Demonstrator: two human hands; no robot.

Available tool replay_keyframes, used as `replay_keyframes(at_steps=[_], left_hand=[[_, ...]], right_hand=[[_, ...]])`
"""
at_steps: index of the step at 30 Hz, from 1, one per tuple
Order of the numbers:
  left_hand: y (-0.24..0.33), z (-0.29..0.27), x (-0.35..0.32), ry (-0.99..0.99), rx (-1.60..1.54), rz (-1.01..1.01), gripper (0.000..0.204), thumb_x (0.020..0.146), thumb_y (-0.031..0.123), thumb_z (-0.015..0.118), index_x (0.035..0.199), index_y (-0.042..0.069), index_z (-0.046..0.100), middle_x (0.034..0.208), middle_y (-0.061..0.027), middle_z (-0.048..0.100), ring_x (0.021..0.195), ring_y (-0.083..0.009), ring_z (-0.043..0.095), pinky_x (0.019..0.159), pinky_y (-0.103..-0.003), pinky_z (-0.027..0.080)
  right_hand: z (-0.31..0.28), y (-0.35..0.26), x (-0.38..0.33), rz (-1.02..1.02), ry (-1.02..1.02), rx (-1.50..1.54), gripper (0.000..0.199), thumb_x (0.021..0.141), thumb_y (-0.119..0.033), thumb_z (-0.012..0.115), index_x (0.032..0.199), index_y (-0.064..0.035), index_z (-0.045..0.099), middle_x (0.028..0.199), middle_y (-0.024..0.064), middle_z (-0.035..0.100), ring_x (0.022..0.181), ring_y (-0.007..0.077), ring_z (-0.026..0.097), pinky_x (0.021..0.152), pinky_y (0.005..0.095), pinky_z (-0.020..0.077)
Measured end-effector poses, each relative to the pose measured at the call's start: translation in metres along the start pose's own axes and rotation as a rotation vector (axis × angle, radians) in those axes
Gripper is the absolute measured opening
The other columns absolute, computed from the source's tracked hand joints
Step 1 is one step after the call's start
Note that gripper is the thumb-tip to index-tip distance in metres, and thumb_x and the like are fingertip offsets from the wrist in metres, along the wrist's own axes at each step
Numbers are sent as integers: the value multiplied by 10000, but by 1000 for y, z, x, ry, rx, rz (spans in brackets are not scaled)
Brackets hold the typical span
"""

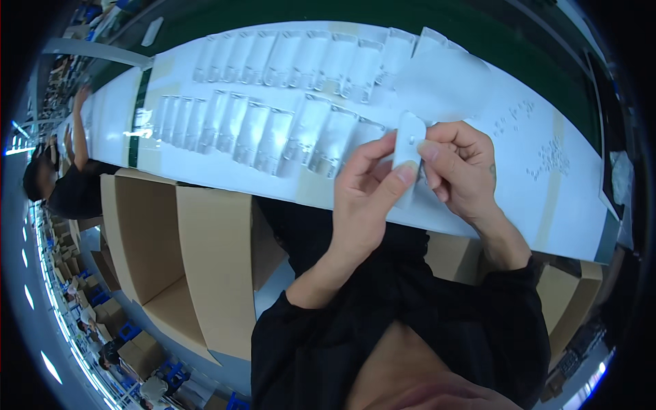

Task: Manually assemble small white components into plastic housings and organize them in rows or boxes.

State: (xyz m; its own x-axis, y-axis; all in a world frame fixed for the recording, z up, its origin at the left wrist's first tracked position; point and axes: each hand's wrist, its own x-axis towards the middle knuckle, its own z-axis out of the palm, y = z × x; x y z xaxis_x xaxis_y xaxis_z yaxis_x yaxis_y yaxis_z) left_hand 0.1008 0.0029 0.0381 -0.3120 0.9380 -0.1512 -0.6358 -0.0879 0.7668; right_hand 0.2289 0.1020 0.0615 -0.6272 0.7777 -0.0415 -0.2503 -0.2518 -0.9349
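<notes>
Evidently light and stiff, the small white plastic piece is pinched between both hands above the tabletop, beside rows of clear sachets; grip its edges, probably slippery

You're at a long white table that curves across the view, with a dark green strip crossing it near your left end. Behind it runs a dark green belt. Below the table edge on your left stands a big open cardboard box with upright dividers; more brown cardboard shows under the table on your right. Floor beneath looks pale grey. Far left, stacked cartons and blue stools line a long aisle, with a row of bright ceiling lights bent along the rim. Another person in black sits at the far left end of the table.
</notes>
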Motion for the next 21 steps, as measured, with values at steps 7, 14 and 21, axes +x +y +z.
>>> replay_keyframes(at_steps=[7, 14, 21], left_hand=[[16, 2, 15, 48, 77, 101, 453, 952, 56, 687, 1362, -41, 523, 1241, -166, 609, 1066, -211, 604, 950, -314, 502], [41, -9, 30, 86, 341, 285, 459, 961, 104, 694, 1362, -38, 522, 1230, -165, 605, 1064, -212, 602, 951, -312, 501], [35, -19, 45, 192, 858, 475, 421, 918, 163, 732, 1257, -39, 588, 1301, -207, 547, 1214, -324, 520, 1040, -427, 414]], right_hand=[[14, -12, 31, 97, -15, 55, 85, 965, -58, 603, 957, 10, 653, 556, 25, 571, 384, 55, 388, 392, 176, 345], [27, -17, 71, -139, -155, -212, 106, 948, -87, 634, 899, 1, 666, 542, 11, 551, 381, 60, 400, 393, 176, 342], [14, -25, 162, -50, -4, -516, 79, 923, -86, 659, 888, -20, 685, 565, 25, 551, 442, 96, 461, 428, 232, 383]])
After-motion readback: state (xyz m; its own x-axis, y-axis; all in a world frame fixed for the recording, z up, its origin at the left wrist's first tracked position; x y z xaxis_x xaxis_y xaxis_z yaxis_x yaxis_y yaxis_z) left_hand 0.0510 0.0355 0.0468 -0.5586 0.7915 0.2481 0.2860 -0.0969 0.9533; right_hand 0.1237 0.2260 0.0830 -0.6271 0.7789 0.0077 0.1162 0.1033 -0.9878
